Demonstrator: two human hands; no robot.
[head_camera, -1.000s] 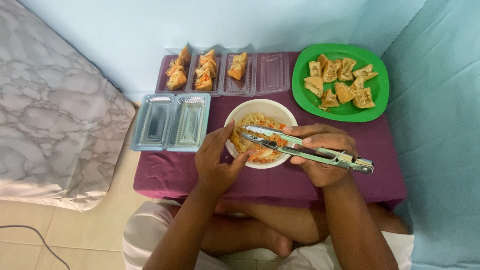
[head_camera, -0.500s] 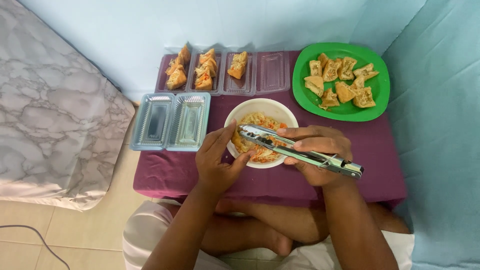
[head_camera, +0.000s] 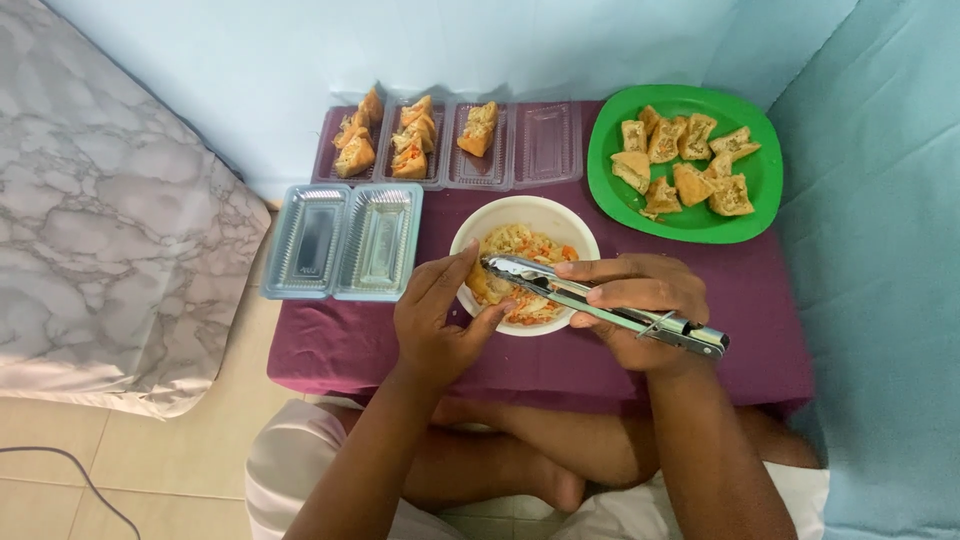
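My left hand (head_camera: 435, 320) holds a fried tofu piece (head_camera: 484, 286) over the near-left side of a white bowl (head_camera: 525, 212). The bowl contains a shredded vegetable filling (head_camera: 535, 245) with orange bits. My right hand (head_camera: 640, 305) grips metal tongs (head_camera: 600, 304), whose closed tips rest against the tofu piece above the filling. The tongs' handle end points right, past my wrist.
A green plate (head_camera: 755, 190) of fried tofu pieces sits at the back right on the purple-covered table (head_camera: 350, 340). Clear plastic trays (head_camera: 545, 145) at the back hold filled pieces; an open clear tray (head_camera: 340, 243) lies left. A marbled mattress (head_camera: 110, 220) is left, teal fabric (head_camera: 880, 300) right.
The tongs have closed and lowered slightly toward the tofu piece in my left hand. Both hands stay over the bowl with only small shifts.
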